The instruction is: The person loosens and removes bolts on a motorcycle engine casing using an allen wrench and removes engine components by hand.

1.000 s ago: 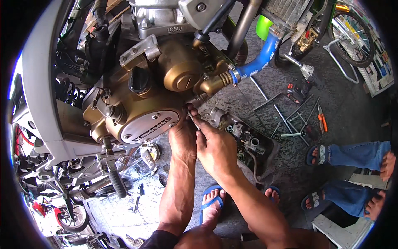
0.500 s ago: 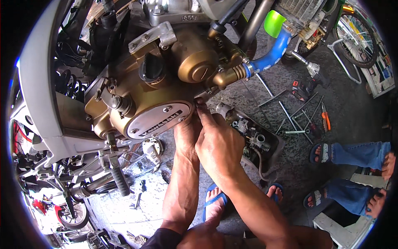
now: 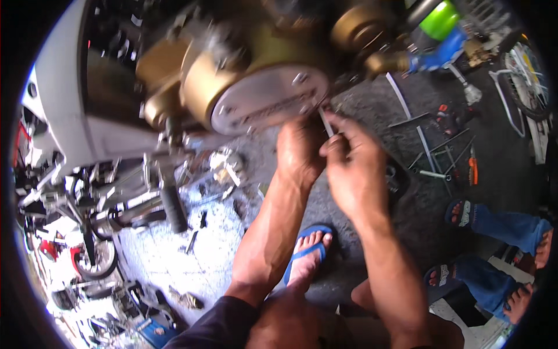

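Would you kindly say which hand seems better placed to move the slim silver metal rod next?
Right, probably: the right hand holds the rod, while the left hand is partly hidden beside it.

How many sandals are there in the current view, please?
3 visible: a blue flip-flop at lower centre, plus an upper dark sandal and a lower dark sandal, both towards the right. Others may be hidden.
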The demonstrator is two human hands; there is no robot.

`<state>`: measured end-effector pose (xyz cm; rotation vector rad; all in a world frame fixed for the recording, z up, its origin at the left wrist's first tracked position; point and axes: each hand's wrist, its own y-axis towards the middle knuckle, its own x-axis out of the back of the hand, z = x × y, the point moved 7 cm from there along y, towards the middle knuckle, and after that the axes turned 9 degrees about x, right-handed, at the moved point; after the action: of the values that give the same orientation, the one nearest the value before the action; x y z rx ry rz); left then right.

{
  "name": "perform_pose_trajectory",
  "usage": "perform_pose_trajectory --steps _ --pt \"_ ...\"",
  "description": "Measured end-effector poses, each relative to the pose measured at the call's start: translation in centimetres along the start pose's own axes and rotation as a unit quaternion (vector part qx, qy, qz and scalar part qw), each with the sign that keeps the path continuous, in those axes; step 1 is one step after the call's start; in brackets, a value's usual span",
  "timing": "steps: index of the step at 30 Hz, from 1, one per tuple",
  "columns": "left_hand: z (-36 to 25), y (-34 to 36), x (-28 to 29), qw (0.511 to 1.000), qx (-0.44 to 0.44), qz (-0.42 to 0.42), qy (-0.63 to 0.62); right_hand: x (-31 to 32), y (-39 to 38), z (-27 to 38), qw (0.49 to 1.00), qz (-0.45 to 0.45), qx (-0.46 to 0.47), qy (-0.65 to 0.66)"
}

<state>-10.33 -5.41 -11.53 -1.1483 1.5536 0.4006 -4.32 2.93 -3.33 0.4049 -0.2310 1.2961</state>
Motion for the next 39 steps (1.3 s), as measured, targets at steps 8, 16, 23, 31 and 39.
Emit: perform_pose_trajectory --steps 8,16,23,31,39 --pt "-1.7 -3.0 2.1 0.998 -0.053 -0.038 0.017 -3.1 -2.7 -0.1 1.000 0.008 0.031 -0.003" --pt "-3.5 -3.7 1.2 0.988 -0.145 -0.027 -0.043 -4.1 -2.8 2.3 0.988 -0.033 0.142 -0.052" --pt "-3.8 -3.4 1.2 0.994 -0.102 0.005 -0.027 -5.1 -2.4 3.9 0.982 -0.018 0.148 -0.114" --pt "-2.7 -3.7 1.8 0.999 -0.009 0.034 0.017 -5.9 -2.1 0.8 0.929 0.061 -0.182 0.315" --pt "-4.1 -4.1 2.3 0.995 -0.092 -0.031 0.037 -5.5 -0.7 1.4 0.946 0.234 -0.209 0.079"
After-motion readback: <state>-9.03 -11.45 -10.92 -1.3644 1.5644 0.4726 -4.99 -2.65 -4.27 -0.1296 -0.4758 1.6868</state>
